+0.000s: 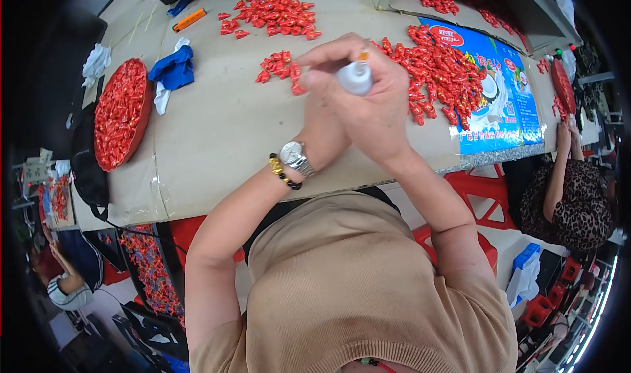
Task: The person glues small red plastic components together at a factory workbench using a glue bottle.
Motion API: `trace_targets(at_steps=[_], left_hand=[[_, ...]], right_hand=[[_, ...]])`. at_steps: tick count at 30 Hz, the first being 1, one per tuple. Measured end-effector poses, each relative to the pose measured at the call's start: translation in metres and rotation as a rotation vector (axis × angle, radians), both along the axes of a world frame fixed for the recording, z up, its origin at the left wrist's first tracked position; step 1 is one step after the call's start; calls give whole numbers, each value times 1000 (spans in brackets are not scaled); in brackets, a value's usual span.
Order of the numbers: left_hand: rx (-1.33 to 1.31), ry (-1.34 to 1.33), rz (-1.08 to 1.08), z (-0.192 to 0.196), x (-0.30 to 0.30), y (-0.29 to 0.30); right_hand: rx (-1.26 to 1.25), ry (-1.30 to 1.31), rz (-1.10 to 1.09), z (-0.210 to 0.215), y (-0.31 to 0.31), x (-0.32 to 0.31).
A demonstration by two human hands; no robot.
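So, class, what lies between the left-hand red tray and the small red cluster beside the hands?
The head view shows a crumpled blue cloth with white material, then bare tabletop.

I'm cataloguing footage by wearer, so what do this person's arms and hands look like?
The left hand and right hand are gloveless. The left wrist wears a silver watch with a pale dial and a gold-and-black beaded bracelet; the right wrist is bare. Short tan sleeves leave both forearms uncovered.
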State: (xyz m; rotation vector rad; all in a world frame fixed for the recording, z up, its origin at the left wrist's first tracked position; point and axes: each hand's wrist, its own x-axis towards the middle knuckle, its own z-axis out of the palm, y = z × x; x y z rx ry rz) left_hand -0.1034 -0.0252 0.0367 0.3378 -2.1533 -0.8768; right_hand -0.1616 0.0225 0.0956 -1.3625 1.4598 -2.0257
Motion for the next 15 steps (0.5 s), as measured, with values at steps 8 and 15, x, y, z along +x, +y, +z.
trace_targets(at_steps=[8, 15], left_hand=[[896, -117, -113, 25, 43, -28], [1685, 410, -178, 23, 99, -37]], right_hand=[[119, -177, 0, 8, 6, -25], [289, -136, 193, -6, -20, -16]])
